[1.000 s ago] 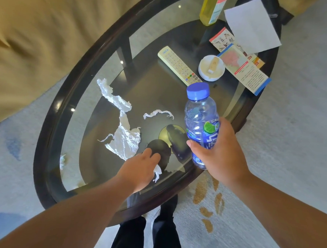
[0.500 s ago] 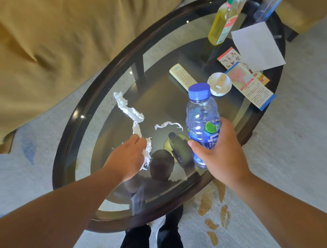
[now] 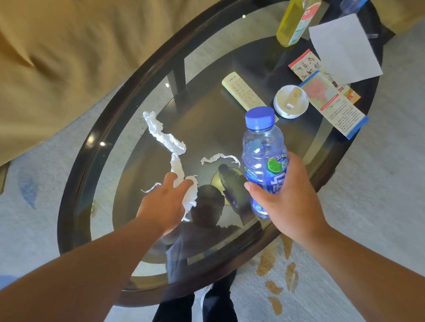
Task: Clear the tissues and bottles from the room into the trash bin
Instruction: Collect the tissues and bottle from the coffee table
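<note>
The tissue (image 3: 167, 140) lies on the table (image 3: 89, 139), left of the bottle (image 3: 261, 153), with the remote (image 3: 242, 89) behind both.

We are standing in a living room or hotel lounge, looking at a glass table (image 3: 67, 202), sofa (image 3: 64, 54), carpet (image 3: 389, 194), remote (image 3: 242, 91), leaflets (image 3: 332, 100).

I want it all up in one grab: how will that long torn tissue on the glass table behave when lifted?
Probably floppy: the tissue lies as a thin, crumpled, winding strip, so its far end would likely dangle. Likely very light: the left hand bunches its near end with fingers alone. It may tear at its narrow neck midway.
</note>
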The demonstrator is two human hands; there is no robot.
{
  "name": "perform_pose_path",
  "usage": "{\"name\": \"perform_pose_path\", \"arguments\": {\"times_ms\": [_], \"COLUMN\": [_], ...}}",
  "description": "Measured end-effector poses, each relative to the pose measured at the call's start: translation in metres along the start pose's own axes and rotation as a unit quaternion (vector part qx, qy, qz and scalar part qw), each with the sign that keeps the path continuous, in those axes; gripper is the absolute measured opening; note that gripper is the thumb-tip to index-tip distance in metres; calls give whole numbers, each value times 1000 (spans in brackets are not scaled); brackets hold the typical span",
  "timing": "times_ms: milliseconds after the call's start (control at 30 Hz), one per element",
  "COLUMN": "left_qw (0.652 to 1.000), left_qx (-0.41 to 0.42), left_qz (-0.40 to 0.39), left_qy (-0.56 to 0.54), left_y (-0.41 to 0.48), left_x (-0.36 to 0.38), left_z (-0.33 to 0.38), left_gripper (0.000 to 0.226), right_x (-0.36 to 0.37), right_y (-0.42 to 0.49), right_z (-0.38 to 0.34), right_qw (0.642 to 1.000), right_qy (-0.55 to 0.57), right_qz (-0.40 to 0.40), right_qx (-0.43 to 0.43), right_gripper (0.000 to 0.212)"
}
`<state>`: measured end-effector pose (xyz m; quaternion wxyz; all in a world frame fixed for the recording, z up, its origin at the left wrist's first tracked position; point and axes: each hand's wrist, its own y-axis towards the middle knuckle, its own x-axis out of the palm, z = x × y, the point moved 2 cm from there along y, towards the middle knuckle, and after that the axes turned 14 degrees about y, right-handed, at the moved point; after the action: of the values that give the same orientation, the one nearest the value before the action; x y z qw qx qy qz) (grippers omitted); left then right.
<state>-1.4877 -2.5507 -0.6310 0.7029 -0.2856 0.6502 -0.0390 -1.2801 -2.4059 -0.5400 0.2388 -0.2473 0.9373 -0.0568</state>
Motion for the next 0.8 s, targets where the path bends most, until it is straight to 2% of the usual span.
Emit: {"name": "perform_pose_path", "arguments": {"times_ms": [200,367,533,800], "left_qw": [999,995,997,995], "left_qx": [0,20,31,50], "left_qz": [-42,-93,-54,8], "left_qy": [11,14,-52,-87], "left_y": [3,7,2,-1], "left_x": [11,11,-1,-34], "left_z": [-1,3,1,-10], "left_gripper": [46,23,26,23], "right_x": [3,5,8,7], "right_y": [3,6,8,12], "right_z": [6,6,-1,-21], "right_qw": [1000,1000,1000,1000], "right_qy": [1,1,0,23], "right_qz": [-2,-2,-3,-9], "right_qx": [11,13,7,2], "right_gripper": [73,72,72,74]}}
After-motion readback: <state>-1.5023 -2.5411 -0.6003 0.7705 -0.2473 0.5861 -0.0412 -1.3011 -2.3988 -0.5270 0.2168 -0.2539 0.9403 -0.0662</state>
